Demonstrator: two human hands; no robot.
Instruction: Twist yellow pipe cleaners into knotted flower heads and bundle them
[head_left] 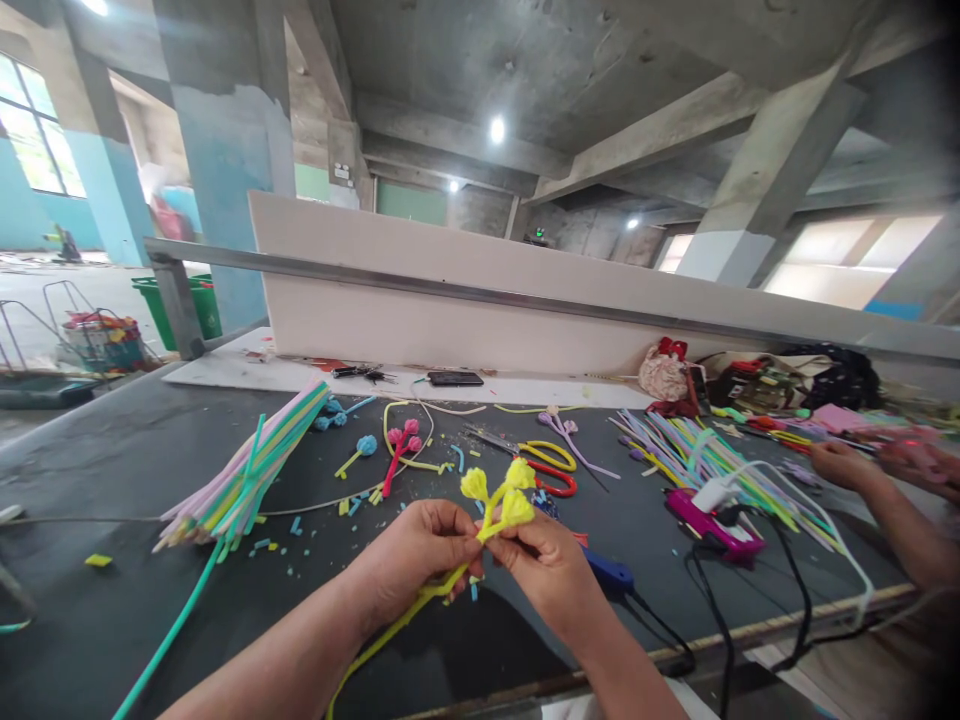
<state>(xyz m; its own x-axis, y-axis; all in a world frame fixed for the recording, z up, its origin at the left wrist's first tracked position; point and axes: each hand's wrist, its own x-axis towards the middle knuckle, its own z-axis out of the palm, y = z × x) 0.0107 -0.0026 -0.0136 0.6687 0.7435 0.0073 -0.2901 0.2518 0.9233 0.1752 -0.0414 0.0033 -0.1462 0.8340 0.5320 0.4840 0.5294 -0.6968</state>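
Between my hands is a yellow pipe-cleaner flower sprig (516, 508) with fluffy heads on short stems. My left hand (431, 550) pinches its stem from the left, and a long yellow pipe cleaner (390, 632) trails down from there toward the table edge. Fingers of my right hand (547, 565) close on the stem from the other side, just under the heads. Beyond them lie orange-and-yellow-handled scissors (551, 468), a pink flower sprig (399, 450) and a blue flower (366, 446). Partly behind my right hand rests a blue-handled tool (609, 573) with a cord.
A bundle of pastel pipe cleaners (251, 465) lies left, another bundle (697, 460) right. A magenta power strip (712, 528) with cables sits near the right front. At far right a co-worker's hand (847, 466) reaches over the table. A phone (456, 379) lies by the white partition (450, 320).
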